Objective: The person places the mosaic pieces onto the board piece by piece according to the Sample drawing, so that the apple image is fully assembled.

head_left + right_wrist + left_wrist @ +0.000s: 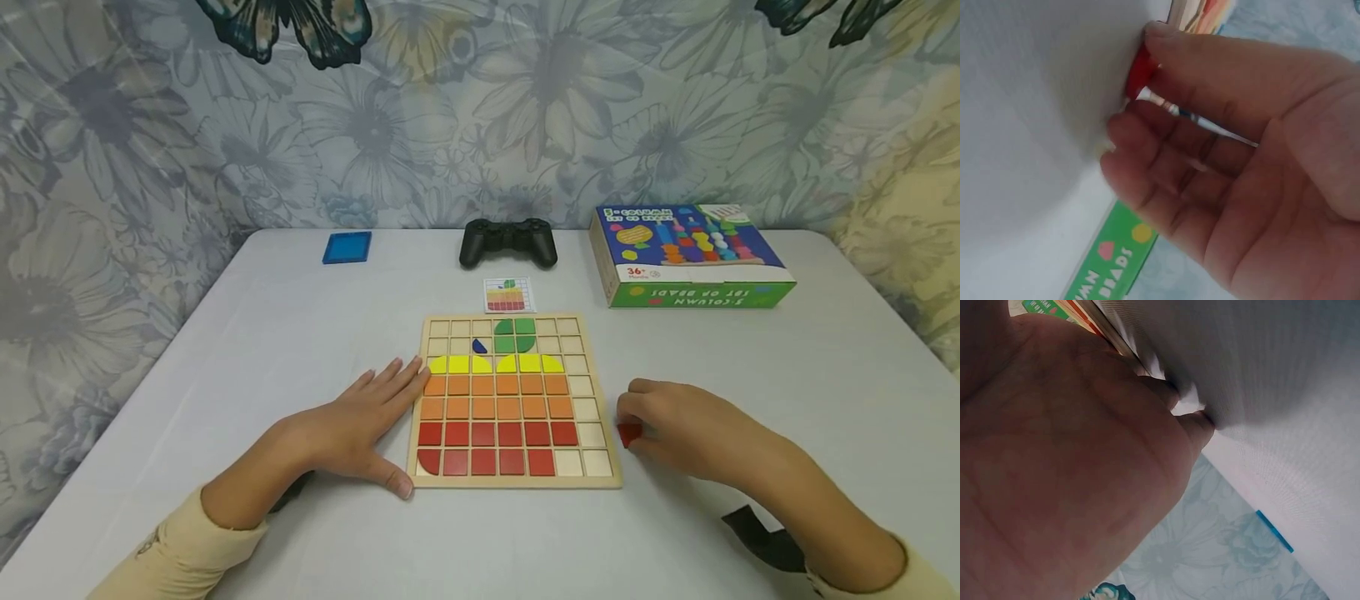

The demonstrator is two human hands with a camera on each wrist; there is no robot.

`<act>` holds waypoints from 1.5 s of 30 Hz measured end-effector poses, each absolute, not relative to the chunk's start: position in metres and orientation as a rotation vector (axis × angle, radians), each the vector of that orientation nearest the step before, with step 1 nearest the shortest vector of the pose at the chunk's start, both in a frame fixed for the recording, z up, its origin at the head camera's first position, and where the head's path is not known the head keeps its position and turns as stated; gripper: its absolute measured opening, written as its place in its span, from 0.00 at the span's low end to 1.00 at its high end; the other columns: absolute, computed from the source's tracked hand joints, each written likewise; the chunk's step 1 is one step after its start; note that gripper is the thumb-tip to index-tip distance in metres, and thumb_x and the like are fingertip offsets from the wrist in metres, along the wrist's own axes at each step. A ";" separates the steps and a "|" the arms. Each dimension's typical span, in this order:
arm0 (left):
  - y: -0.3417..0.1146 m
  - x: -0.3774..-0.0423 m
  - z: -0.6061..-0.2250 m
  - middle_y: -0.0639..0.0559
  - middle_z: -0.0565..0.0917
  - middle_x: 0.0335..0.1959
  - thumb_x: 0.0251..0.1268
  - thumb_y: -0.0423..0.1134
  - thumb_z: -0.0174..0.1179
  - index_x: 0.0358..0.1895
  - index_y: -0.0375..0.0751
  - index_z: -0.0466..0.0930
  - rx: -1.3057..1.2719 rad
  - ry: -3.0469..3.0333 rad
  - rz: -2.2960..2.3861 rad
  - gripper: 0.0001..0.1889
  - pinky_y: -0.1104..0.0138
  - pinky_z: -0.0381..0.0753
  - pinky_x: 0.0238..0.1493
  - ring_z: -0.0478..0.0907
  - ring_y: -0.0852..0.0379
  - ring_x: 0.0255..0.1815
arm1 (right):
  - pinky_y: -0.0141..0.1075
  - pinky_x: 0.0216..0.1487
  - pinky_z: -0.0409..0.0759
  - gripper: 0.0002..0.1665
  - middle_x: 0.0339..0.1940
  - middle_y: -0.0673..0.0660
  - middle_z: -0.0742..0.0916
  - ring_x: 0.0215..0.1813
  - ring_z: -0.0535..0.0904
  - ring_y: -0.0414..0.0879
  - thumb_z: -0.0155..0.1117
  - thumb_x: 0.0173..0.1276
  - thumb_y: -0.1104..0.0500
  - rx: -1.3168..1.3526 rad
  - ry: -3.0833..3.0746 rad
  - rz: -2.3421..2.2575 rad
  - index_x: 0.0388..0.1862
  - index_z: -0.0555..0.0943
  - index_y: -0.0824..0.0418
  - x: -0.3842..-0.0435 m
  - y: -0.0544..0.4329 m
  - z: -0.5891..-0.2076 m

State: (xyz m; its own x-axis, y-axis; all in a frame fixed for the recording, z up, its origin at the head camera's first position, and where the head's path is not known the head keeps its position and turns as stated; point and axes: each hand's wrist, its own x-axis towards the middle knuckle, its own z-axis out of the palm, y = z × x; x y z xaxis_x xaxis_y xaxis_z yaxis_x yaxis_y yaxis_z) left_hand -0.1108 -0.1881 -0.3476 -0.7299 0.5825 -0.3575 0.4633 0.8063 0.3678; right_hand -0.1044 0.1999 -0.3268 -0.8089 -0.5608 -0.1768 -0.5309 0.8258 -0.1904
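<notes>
A wooden grid board (598, 433) lies mid-table, holding rows of coloured tiles: green (515, 336) at the top, then yellow (458, 364), orange (483, 407) and red (482, 434). One small dark blue tile (479, 346) sits left of the green ones. Spread beside the board, my left hand (356, 429) has its fingertips at the left edge and its thumb near the lower left corner. To the right of the board, my right hand (686, 429) pinches a red tile (1140, 70) between thumb and fingers, low over the white table; part of this tile is hidden.
A picture card (509, 295) lies just behind the board, with a black game controller (508, 242) beyond it. The bead game box (693, 257) stands back right. A blue square case (347, 247) is back left. Patterned fabric (480, 125) hangs behind the table.
</notes>
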 end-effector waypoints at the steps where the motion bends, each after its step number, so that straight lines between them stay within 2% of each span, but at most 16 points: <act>1: -0.188 -0.111 -0.347 0.50 0.36 0.83 0.38 0.78 0.67 0.83 0.47 0.36 0.781 2.530 0.351 0.73 0.44 0.35 0.76 0.29 0.45 0.81 | 0.32 0.33 0.80 0.13 0.27 0.43 0.77 0.30 0.72 0.39 0.82 0.52 0.60 -0.859 2.785 -0.200 0.33 0.85 0.53 -0.105 0.199 -0.327; 15: -0.187 -0.110 -0.346 0.49 0.37 0.83 0.38 0.77 0.68 0.83 0.45 0.37 0.776 2.537 0.343 0.73 0.45 0.35 0.76 0.30 0.45 0.81 | 0.30 0.31 0.76 0.10 0.26 0.41 0.75 0.30 0.70 0.37 0.79 0.56 0.57 -0.899 2.759 -0.263 0.31 0.83 0.50 -0.103 0.193 -0.326; 24: -0.188 -0.110 -0.346 0.50 0.36 0.83 0.38 0.77 0.68 0.83 0.47 0.36 0.762 2.524 0.355 0.73 0.44 0.35 0.76 0.29 0.45 0.81 | 0.31 0.33 0.79 0.11 0.27 0.41 0.77 0.30 0.71 0.37 0.81 0.53 0.58 -0.929 2.770 -0.192 0.32 0.85 0.51 -0.103 0.192 -0.326; 32: -0.187 -0.110 -0.345 0.51 0.35 0.83 0.37 0.78 0.67 0.83 0.48 0.36 0.754 2.529 0.346 0.73 0.44 0.35 0.76 0.29 0.46 0.81 | 0.31 0.28 0.76 0.12 0.23 0.43 0.75 0.27 0.69 0.39 0.80 0.50 0.59 -0.922 2.847 -0.050 0.26 0.81 0.52 -0.104 0.194 -0.322; 36: -0.188 -0.110 -0.345 0.51 0.36 0.83 0.37 0.77 0.68 0.83 0.47 0.37 0.750 2.528 0.360 0.73 0.44 0.34 0.76 0.29 0.45 0.81 | 0.30 0.29 0.77 0.13 0.24 0.42 0.76 0.28 0.70 0.38 0.81 0.50 0.57 -0.920 2.855 -0.079 0.27 0.82 0.51 -0.102 0.192 -0.317; 41: -0.187 -0.110 -0.347 0.52 0.35 0.83 0.36 0.78 0.68 0.83 0.48 0.36 0.746 2.531 0.339 0.73 0.45 0.34 0.76 0.28 0.47 0.81 | 0.28 0.30 0.77 0.12 0.27 0.39 0.76 0.30 0.70 0.36 0.80 0.54 0.55 -1.052 2.803 -0.232 0.32 0.83 0.49 -0.093 0.181 -0.315; 45: -0.186 -0.110 -0.348 0.53 0.35 0.83 0.35 0.78 0.68 0.83 0.49 0.36 0.735 2.535 0.324 0.74 0.46 0.34 0.77 0.28 0.48 0.81 | 0.27 0.29 0.76 0.11 0.27 0.39 0.75 0.30 0.69 0.35 0.79 0.56 0.58 -1.264 2.792 -0.305 0.30 0.82 0.50 -0.086 0.169 -0.323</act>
State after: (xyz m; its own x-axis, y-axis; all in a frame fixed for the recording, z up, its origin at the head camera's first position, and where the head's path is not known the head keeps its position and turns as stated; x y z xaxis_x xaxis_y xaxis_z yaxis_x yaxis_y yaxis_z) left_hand -0.1100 -0.1861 -0.3481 -0.7419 0.5532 -0.3789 0.4402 0.8281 0.3470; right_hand -0.0861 0.1689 -0.3229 -0.6617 -0.7493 0.0255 -0.7372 0.6441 -0.2043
